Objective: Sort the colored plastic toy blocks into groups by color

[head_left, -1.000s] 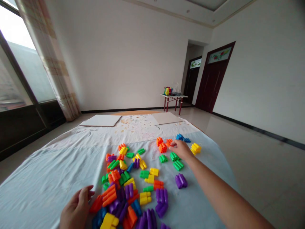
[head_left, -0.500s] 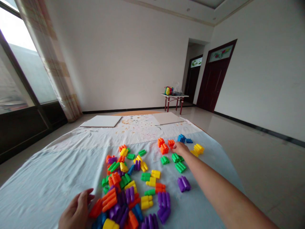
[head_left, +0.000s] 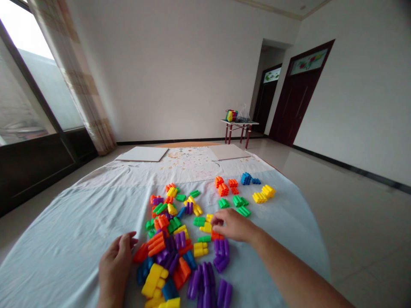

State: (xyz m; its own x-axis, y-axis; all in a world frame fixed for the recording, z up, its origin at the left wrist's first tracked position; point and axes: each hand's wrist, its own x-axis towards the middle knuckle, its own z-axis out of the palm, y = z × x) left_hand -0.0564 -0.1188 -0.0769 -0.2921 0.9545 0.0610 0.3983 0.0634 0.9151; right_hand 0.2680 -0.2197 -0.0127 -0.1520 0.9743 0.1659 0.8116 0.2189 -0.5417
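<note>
- Four orange blocks [head_left: 223,190] now lie uncovered beyond the right hand [head_left: 236,225], which has drawn back; that placement looks finished.
- Its fingers curl loosely at a yellow block [head_left: 205,228] and a half-hidden orange block [head_left: 217,236]; I cannot tell any grip.
- Left hand [head_left: 116,256] stays half-curled, empty, just left of the mixed pile [head_left: 180,239].

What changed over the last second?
The right hand let go of an orange block at the far orange group and moved back toward the person and slightly left, to the loose yellow blocks; whether it grips one is unclear. The camera view shifted slightly. The left hand stayed beside the mixed pile.
</note>
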